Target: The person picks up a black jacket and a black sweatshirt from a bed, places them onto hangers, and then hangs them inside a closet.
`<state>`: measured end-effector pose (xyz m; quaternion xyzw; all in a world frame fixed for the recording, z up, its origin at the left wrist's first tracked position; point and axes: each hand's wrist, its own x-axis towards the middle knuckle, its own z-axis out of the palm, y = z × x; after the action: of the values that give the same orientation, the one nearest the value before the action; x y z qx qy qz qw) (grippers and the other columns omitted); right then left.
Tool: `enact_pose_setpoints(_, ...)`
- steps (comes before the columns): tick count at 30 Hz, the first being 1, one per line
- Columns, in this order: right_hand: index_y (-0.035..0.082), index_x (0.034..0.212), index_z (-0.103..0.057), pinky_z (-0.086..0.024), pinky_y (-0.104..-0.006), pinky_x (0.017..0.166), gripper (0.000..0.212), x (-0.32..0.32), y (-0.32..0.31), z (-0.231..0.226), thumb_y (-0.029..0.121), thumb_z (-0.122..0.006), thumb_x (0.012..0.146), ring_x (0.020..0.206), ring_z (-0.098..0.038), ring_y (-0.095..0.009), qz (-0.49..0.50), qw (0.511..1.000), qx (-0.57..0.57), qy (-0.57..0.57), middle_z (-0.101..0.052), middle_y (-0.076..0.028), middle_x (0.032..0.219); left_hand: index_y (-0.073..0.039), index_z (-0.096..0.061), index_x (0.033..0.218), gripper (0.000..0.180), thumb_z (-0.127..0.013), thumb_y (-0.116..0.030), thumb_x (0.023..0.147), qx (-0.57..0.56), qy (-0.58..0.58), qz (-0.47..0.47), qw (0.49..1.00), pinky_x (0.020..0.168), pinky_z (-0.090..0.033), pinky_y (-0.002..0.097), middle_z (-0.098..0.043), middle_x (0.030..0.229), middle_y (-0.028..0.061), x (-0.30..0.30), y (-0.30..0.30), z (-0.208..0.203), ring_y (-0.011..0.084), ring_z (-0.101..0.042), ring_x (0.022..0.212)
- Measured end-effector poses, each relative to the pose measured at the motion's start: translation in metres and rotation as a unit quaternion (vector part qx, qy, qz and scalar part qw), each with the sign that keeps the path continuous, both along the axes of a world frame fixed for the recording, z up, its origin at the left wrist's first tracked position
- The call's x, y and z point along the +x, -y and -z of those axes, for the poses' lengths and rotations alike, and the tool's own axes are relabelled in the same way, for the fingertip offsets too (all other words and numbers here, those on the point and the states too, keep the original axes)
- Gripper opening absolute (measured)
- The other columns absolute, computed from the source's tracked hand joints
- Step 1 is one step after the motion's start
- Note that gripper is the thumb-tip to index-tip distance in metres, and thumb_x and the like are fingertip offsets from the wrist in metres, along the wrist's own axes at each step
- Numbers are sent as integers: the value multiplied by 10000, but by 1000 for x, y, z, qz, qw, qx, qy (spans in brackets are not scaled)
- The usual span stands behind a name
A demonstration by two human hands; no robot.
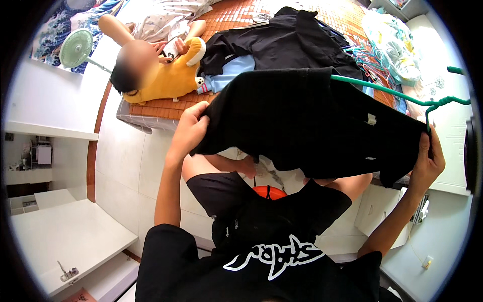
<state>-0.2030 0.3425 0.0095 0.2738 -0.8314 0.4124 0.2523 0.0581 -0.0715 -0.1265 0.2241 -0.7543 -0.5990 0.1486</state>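
A black T-shirt [282, 121] is stretched sideways between my hands, above my lap. My left hand [192, 128] pinches its left end, thumb on top. At the far right, my right hand [428, 160] is closed on the other end, close to a green clothes hanger [382, 89]. Part of that hanger lies along the shirt's upper edge, and its twisted neck sticks out past the right end. Whether my right fingers also grip the hanger, I cannot tell. A small pale label [371, 119] shows on the black cloth.
Ahead is a bed with an orange-brown mat [236, 25], bearing a pile of dark clothes [287, 43] and several hangers [375, 58]. Another person [133, 68] lies there on a yellow plush toy [168, 78], holding a phone. A green fan [76, 48] stands left; a white cabinet [70, 241] is lower left.
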Motion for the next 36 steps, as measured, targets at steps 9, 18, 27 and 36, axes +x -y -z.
enact_pose_setpoints(9, -37, 1194, -637, -484, -252, 853, 311, -2, -2, -5, 161, -615, 955, 926, -621, -140, -14, 999, 19, 49, -679, -102, 1024, -50, -487, 1214, 411, -647, -110, 840, -324, -66, 2, 944, 860, -469, 446, -616, 999, 250, 14, -19, -49, 445, -577, 1018)
enact_pose_setpoints(18, -33, 1189, -642, -468, -257, 861, 306, 3, 2, -23, 163, -608, 957, 931, -619, -145, 4, 999, 20, 44, -679, -107, 1015, 17, -609, 1067, 145, -548, -51, 953, -131, -78, -41, 987, 730, -469, 246, -599, 824, 28, 48, 8, -38, 49, -522, 801)
enact_pose_setpoints(27, -51, 1186, -631, -479, -273, 891, 288, -38, -31, 1, 121, -600, 956, 964, -626, -162, 16, 997, 12, 71, -677, -118, 1049, -44, -672, 967, 257, -617, -22, 717, -263, 159, 196, 931, 750, -503, 393, -667, 920, 203, 4, -6, 29, 360, -647, 867)
enact_pose_setpoints(36, -21, 1131, -648, -449, -227, 828, 219, -108, -62, 17, 86, -615, 941, 914, -589, -114, 19, 987, -11, 158, -660, -57, 1018, -19, -596, 874, 133, -543, 86, 812, -10, 197, 62, 978, 475, -343, 218, -574, 719, -33, -107, 69, -12, 39, -456, 579)
